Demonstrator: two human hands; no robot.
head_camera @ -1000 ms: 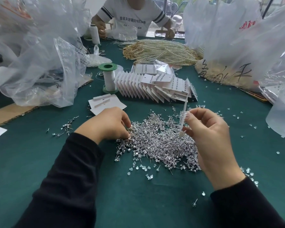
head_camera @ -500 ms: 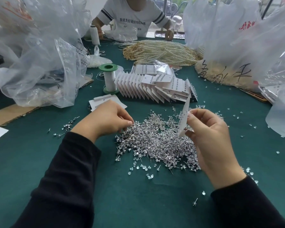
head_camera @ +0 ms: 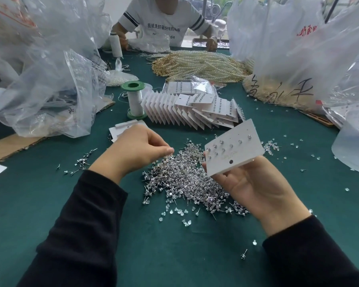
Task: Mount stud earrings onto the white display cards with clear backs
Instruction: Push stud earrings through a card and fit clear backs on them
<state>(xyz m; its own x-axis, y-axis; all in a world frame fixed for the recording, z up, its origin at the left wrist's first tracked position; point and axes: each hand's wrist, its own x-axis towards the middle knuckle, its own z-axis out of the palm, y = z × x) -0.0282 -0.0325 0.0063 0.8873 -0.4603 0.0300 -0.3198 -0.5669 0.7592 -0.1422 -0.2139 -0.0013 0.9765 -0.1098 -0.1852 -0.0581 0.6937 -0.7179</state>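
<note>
Turned face-up, card [head_camera: 234, 148] gripped by right hand [head_camera: 257, 189] bears unreadable print [head_camera: 229, 155]; left hand [head_camera: 135, 150] pinched.

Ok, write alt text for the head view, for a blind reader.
A right hand holds a white card set with earrings above a pile of loose ones on a green table; the left hand pinches at the pile's edge.

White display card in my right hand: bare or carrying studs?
Carrying studs: several sit across the white display card in the right hand.
</note>
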